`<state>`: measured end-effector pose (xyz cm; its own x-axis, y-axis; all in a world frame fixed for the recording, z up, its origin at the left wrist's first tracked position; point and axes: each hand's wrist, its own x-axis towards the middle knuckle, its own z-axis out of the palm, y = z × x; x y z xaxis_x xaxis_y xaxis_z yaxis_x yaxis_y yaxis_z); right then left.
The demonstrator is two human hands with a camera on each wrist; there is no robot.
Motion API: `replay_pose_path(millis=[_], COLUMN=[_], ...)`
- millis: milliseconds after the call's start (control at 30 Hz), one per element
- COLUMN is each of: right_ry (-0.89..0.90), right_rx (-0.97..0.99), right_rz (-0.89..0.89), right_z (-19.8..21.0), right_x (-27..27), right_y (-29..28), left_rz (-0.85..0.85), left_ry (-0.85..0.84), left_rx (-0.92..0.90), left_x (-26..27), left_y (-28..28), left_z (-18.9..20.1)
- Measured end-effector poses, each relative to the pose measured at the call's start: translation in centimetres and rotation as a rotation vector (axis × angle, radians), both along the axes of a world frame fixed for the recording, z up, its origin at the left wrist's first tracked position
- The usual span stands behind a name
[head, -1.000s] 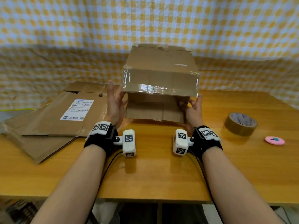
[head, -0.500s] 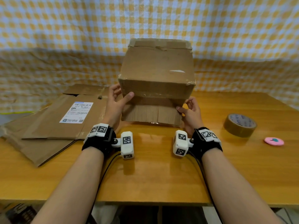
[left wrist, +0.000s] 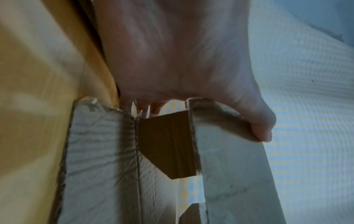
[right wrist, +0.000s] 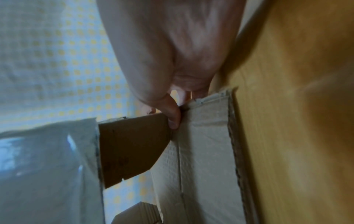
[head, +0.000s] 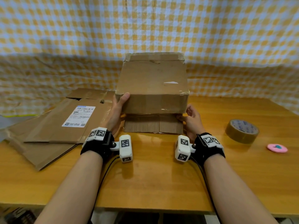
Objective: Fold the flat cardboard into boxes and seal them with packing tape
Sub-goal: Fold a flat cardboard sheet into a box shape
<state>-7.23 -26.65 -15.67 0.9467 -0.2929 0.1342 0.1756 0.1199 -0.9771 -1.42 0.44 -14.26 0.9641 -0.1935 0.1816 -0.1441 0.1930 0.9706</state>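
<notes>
Hands first: your left hand (head: 119, 107) grips the cardboard box (head: 152, 88) and your right hand (head: 191, 118) pinches its lower flap (head: 153, 126) on the bench (head: 161, 183), so one end looks taped, this end stands open, the packing tape roll (head: 242, 131) idle, flat cardboard (head: 53, 126) unfolded.

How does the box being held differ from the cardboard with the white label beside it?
The box is folded up and stands on the table; the labelled cardboard lies flat. The left hand and right hand hold the box; nobody touches the flat sheet. Both are brown, worn cardboard.
</notes>
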Motion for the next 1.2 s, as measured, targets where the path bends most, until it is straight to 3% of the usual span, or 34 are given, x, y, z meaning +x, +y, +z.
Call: replay_pose_path(millis=[200, 300, 433, 633, 767, 967, 1067, 1200], right_ry=[0.130, 0.184, 0.128, 0.047, 0.028, 0.078, 0.066, 0.048], right_rx=[-0.026, -0.031, 0.085, -0.064, -0.044, 0.193, 0.077, -0.075], right_rz=[0.151, 0.148, 0.176, -0.015, -0.058, 0.195, 0.262, 0.111], right_z=[0.4, 0.7, 1.1, 0.9, 0.8, 1.5, 1.6, 1.1], right_x=[0.1, 0.1, 0.0, 0.0, 0.0, -0.5, -0.6, 0.1], right_y=[0.7, 0.7, 0.7, 1.3, 1.3, 0.9, 0.9, 1.5], left_rz=[-0.044, -0.021, -0.004, 0.073, 0.042, 0.088, 0.130, 0.226], left_ry=[0.050, 0.041, 0.045, 0.058, 0.036, -0.029, -0.058, -0.113], left_rx=[-0.128, -0.100, -0.058, -0.088, -0.097, -0.071, -0.057, 0.017], left_x=[-0.8, -0.8, -0.5, 0.3, -0.3, -0.7, -0.4, 0.1], left_y=[0.0, -0.1, -0.1, -0.3, -0.8, -0.8, -0.7, -0.7], left_z=[0.2, 0.3, 0.2, 0.1, 0.2, 0.4, 0.4, 0.3])
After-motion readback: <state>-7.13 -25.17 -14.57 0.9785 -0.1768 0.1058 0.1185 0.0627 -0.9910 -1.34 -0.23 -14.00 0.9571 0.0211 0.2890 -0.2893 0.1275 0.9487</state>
